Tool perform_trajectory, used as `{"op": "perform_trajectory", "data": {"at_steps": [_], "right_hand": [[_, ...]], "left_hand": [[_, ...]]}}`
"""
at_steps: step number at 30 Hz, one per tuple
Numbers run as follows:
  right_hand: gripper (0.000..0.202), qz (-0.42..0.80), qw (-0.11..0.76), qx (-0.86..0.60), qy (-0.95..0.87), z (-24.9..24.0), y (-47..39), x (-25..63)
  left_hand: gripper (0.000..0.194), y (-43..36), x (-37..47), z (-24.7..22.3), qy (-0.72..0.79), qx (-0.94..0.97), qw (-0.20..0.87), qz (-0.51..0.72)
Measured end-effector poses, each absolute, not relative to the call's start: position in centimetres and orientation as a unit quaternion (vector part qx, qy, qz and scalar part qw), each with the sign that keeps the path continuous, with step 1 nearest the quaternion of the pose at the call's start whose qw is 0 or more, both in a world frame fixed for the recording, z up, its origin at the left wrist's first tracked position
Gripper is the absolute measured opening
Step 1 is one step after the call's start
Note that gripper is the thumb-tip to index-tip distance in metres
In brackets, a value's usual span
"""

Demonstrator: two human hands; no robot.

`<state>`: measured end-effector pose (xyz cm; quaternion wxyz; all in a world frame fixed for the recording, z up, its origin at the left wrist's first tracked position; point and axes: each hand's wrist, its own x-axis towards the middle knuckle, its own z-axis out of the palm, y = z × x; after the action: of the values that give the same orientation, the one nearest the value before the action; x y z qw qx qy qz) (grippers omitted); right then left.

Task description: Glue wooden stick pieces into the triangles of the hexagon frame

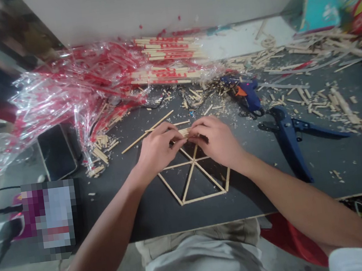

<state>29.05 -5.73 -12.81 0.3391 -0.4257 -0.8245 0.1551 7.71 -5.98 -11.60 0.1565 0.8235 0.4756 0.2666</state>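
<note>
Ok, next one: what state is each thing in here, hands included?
Left hand: fingertips pinched on short sticks.
Right hand: fingertips pinched there too.
Short sticks: bunched side by side.
Stick frame: flat, spokes meeting centrally, far side partly hidden.
Blue cutter: lying down, handles spread.
Phone: flat, screen dark.
Plastic wrappers: crumpled, heaped.
Blue glue gun: lying among scraps.

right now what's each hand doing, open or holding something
Left hand: closed, pinching one end of the sticks
Right hand: closed, pinching their other end
</note>
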Motion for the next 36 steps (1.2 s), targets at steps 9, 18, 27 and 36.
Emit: {"op": "perform_trajectory", "data": {"at_steps": [9,18,27,36], "right_hand": [[0.011,0.189,0.335,-0.461,-0.800,-12.9,-5.6,29.1],[0.014,0.192,0.363,-0.467,-0.783,-12.0,-5.3,29.8],[0.014,0.170,0.331,-0.495,-0.785,-11.7,-4.6,31.3],[0.031,0.151,0.201,-0.530,-0.810,-11.3,-5.2,31.4]], "left_hand": [[0.007,-6.1,7.9,-11.4,0.484,0.827,0.154,0.241],[0.010,-6.0,7.6,-10.7,0.487,0.812,0.199,0.251],[0.014,-5.7,6.7,-10.1,0.527,0.792,0.203,0.231],[0.038,-4.8,4.8,-9.7,0.486,0.817,0.269,0.156]]}}
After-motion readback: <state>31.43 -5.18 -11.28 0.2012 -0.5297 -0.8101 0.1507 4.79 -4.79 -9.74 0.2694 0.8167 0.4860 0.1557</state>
